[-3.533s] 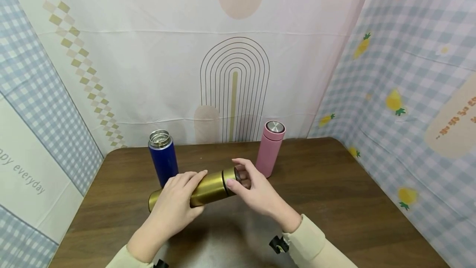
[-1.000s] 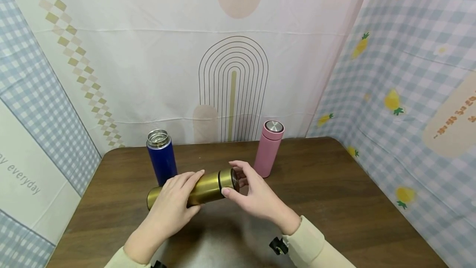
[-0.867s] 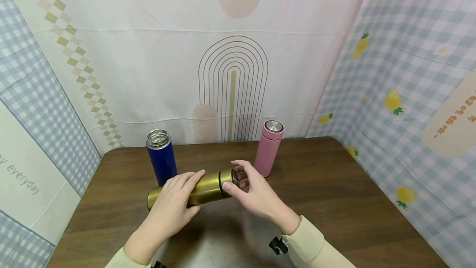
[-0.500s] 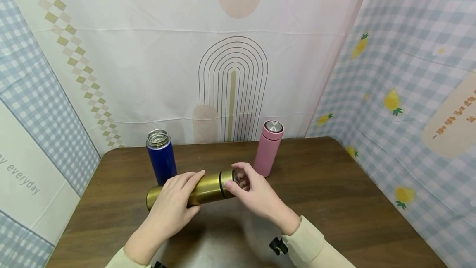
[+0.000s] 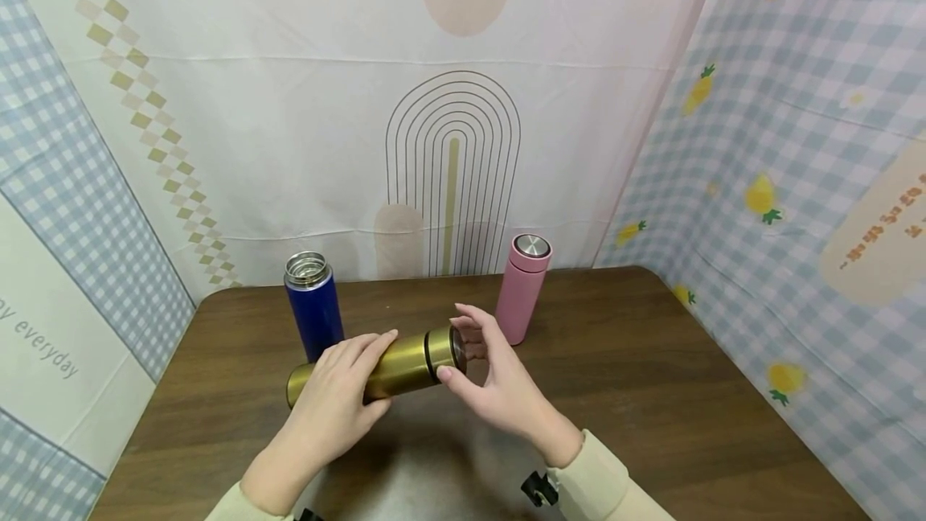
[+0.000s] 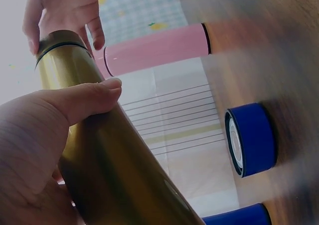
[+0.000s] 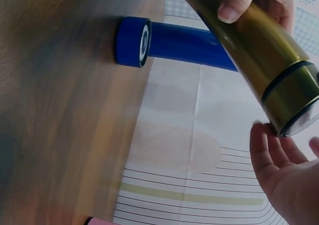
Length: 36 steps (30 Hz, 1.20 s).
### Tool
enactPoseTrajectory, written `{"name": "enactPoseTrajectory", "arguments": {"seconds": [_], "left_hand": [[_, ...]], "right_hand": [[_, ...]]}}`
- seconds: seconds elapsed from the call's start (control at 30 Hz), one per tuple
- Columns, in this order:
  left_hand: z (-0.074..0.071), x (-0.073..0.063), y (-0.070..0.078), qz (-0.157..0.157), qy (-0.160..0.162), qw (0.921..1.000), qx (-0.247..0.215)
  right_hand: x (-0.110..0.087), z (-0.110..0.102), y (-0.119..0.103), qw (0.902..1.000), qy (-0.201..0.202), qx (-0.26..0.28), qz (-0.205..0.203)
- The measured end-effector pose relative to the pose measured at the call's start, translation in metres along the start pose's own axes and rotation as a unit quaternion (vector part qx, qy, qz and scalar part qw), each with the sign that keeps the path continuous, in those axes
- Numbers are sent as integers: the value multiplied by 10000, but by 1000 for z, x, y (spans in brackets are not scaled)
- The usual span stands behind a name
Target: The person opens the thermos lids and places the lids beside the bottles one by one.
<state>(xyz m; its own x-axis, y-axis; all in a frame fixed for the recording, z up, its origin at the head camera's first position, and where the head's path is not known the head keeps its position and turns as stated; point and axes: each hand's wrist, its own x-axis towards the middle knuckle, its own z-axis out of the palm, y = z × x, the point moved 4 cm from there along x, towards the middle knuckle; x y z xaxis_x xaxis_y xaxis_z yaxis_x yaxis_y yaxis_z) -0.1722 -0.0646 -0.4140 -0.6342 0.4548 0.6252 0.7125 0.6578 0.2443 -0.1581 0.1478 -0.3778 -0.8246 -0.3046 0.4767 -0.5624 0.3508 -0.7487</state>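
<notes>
My left hand point(image 5: 329, 404) grips the body of a gold vacuum flask point(image 5: 399, 368), which is tilted nearly flat above the table. Its thumb lies across the gold metal in the left wrist view. At the flask's capped end is my right hand point(image 5: 499, 380), with fingers spread loosely round the gold cap point(image 5: 443, 350). In the right wrist view those fingertips sit right at the cap's edge, while the thumb stands apart from it. A dark ring marks the seam between cap and body. Behind the left hand stands a blue flask point(image 5: 317, 316), uncapped, its steel mouth showing.
A pink flask point(image 5: 521, 296) with a steel-topped lid stands upright behind my right hand. The blue cap point(image 6: 253, 139) rests on the table with its hollow side up, hidden in the head view. Patterned cloths hang behind and beside the brown wooden table point(image 5: 651, 392).
Over the last seconds my right hand has shifted back and forth at the gold cap. Half a second ago its thumb lay on the cap; now the fingers are spread wider. The left hand keeps its grip.
</notes>
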Motion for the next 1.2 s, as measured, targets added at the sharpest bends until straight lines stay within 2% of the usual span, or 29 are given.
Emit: {"name": "enactPoseTrajectory", "arguments": {"seconds": [0.1,0.2,0.37,0.47,0.57,0.7,0.87,1.0,1.07,1.2], "left_hand": [[0,0,0,-2,41,10000,-17],[1,-1,1,45,69,9999,-58],[4,-2,2,123,34,9999,-88],[5,-2,1,105,-9,9999,-49],[5,-3,1,96,-41,9999,-14],[5,-3,-1,100,-65,9999,28],[4,-4,-3,-27,-215,9997,77],[4,-5,-4,-171,-349,9992,99],[4,-5,-4,-190,-373,9991,96],[4,-4,-3,-141,-366,9992,60]], "right_hand": [[0,2,17,9994,151,77,318],[-2,3,29,9956,225,86,905],[-5,5,35,9855,83,-170,1684],[-4,7,35,9814,-43,-226,1904],[-4,8,36,9815,-162,-114,1906],[-3,9,37,9847,-329,223,1695],[-3,11,35,9907,-677,571,1035],[-3,12,33,9910,-980,769,492],[-3,13,33,9913,-994,752,416],[-3,12,34,9915,-839,694,716]]}}
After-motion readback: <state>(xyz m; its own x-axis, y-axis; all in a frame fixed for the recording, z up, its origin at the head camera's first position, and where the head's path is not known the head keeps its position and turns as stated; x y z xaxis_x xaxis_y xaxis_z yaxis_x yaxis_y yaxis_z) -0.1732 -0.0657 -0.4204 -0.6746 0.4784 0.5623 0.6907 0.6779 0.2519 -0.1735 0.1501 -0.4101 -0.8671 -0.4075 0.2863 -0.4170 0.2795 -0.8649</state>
